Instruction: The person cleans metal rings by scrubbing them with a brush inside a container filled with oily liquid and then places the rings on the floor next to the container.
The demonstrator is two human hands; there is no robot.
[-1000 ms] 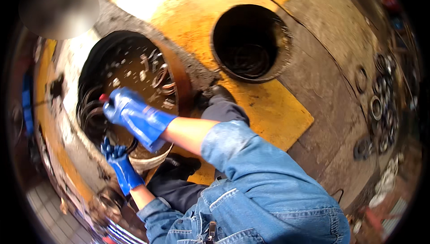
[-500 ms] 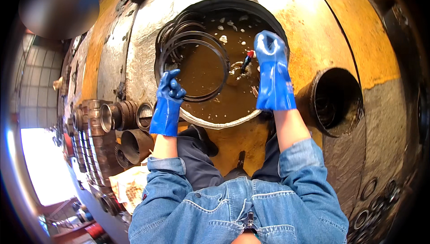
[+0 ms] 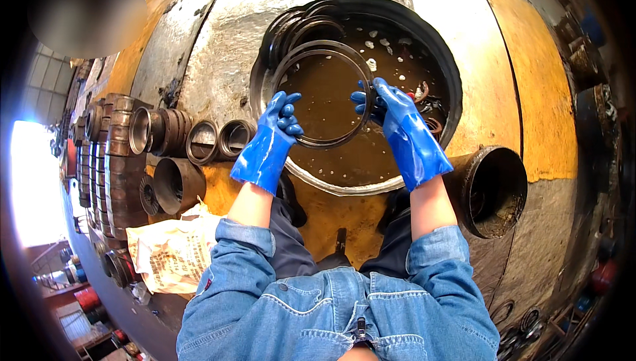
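Note:
A large dark metal ring (image 3: 324, 142) is held up over a round black tub (image 3: 453, 89) of murky brown liquid. My left hand (image 3: 277, 121), in a blue rubber glove, has its fingers curled around the ring's left side. On the opposite side my right hand (image 3: 392, 109), gloved the same way, grips the ring between thumb and fingers. Several more dark rings (image 3: 311, 24) lean together at the tub's far left. Right of my right hand, a small reddish curved thing (image 3: 422, 90) shows in the liquid; its kind is unclear.
To the left stand metal rings (image 3: 202, 142), a wide metal cylinder (image 3: 179, 185) and stacked ribbed metal parts (image 3: 114, 162). A pale printed sack (image 3: 175, 248) lies near my left elbow. An open, dirty metal drum (image 3: 498, 192) lies right of the tub, on worn boards (image 3: 480, 43).
My right hand has come left from the tub's right side and taken hold of the ring. The red-and-black tool splashing below it is no longer plainly seen. The whole view has shifted.

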